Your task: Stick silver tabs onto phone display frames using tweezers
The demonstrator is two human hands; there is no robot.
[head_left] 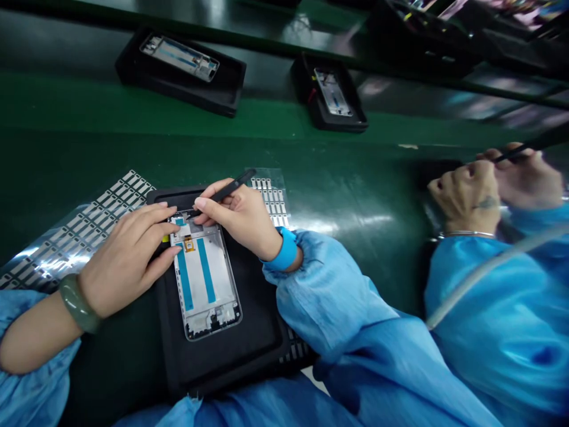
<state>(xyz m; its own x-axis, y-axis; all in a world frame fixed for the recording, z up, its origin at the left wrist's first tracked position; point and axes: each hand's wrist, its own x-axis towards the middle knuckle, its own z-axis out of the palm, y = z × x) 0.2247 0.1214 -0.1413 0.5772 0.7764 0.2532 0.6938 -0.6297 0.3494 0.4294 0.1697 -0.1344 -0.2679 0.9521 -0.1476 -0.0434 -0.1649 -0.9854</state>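
A phone frame with two blue adhesive strips lies in a black tray in front of me. Near its top is a small orange-gold flex piece. My right hand is closed round a black pen-like tool, probably tweezers, whose tip reaches the upper end of the phone frame. My left hand lies along the frame's left edge, its fingers stretched out and apart, fingertips at the top left corner. Whatever is at the tool's tip is too small to make out.
Sheets of small silvery adhesive parts lie left of the tray, with another sheet behind it. Two black trays holding phone frames stand farther back. At right, a co-worker's hands work beside a pale cable.
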